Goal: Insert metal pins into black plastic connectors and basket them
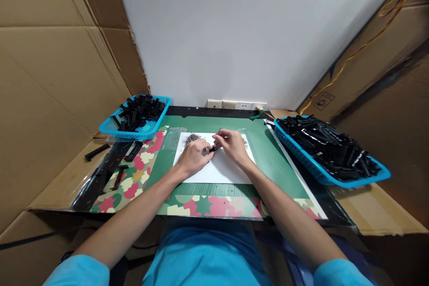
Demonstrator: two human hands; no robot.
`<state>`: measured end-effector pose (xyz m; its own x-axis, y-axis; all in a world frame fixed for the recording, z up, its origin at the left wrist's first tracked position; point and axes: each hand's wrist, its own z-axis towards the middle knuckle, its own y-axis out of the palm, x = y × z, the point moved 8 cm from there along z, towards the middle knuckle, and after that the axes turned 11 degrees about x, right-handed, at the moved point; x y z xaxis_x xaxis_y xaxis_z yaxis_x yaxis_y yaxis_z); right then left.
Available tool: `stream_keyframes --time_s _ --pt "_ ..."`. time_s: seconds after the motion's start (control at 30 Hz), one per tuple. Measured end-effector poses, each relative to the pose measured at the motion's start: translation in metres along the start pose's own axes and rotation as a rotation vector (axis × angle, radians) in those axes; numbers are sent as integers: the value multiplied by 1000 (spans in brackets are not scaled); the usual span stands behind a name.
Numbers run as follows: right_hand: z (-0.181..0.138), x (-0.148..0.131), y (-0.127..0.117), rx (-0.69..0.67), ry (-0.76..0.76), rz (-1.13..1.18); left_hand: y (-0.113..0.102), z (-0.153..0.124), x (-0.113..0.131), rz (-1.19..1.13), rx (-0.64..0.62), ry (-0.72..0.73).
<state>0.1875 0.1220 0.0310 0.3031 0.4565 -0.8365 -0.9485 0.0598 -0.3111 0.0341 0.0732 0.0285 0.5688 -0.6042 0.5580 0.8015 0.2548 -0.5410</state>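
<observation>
My left hand (195,155) and my right hand (232,143) meet over a white sheet (217,170) on the green mat (275,161). Both hands are closed in a pinch on a small black plastic part (213,147) held between them. My right fingers also hold a thin dark pin-like piece that sticks up from them. A pile of tiny dark metal bits (191,138) lies on the sheet just beyond my left hand.
A blue basket (115,130) of black parts stands at the back left, a larger blue basket (321,174) of black parts at the right. Loose black parts (134,150) lie on the camouflage-pattern mat at left. Cardboard walls enclose both sides; wall sockets (236,105) sit behind.
</observation>
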Motion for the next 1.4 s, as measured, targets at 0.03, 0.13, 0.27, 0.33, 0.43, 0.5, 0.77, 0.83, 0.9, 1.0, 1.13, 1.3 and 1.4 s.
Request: stream_keyframes --time_s 0.03,0.13,0.27,0.33,0.43,0.5,0.77,0.83,0.9,1.0,1.13,1.3,1.4 --pt "0 -1 0 -6 -12 -22 0 0 0 2 -1 -4" --pt "-1 -6 1 -21 -57 -74 0 -1 -2 10 1 -9" --pt "-1 -10 2 -20 -110 -134 0 -1 -2 16 3 -1" --pt "-2 -12 2 -14 -131 -154 1 -1 -2 10 -1 2" --pt "-3 -13 2 -14 -142 -155 2 -1 -2 -2 -8 -7" --pt "-4 -12 2 -8 -137 -145 2 -2 -4 -6 -11 -21" --pt "-9 -15 1 20 -163 -137 4 -3 -10 -3 -35 -22" --pt "-9 -15 2 25 -173 -145 3 -2 -10 4 -30 -21" --pt "-10 -15 3 26 -187 -143 3 -2 -10 15 -26 -17" --pt "-12 -15 4 42 -193 -117 2 -1 -9 10 -19 -5" --pt "-10 -16 -5 144 -183 -73 1 0 -10 -22 19 -3" --pt "-1 -27 -27 198 -272 -115 -12 0 -12 -91 198 -46" --pt "0 -35 -38 117 -327 -210 -18 0 -9 -129 253 -50"
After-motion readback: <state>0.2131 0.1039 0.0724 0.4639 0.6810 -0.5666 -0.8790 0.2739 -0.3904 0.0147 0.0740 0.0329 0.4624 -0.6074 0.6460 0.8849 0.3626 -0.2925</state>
